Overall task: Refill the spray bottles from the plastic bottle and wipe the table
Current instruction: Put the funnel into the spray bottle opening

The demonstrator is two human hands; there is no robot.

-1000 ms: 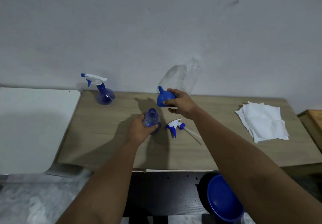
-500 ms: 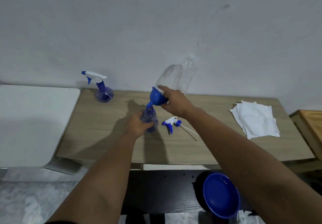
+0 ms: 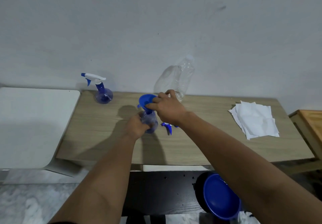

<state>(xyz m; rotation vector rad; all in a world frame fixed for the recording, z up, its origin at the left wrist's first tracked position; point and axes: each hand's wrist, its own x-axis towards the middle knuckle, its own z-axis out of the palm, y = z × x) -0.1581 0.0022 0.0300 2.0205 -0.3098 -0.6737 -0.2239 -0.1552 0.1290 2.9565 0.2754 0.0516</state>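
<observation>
One open spray bottle | translucent blue | funnel in neck

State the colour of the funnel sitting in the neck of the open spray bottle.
Blue. The funnel shows best in the head view.

Blue funnel, translucent blue spray bottle and a second one with white-and-blue trigger, clear plastic bottle, white paper towels, light wood-grain table, blue bowl
</observation>
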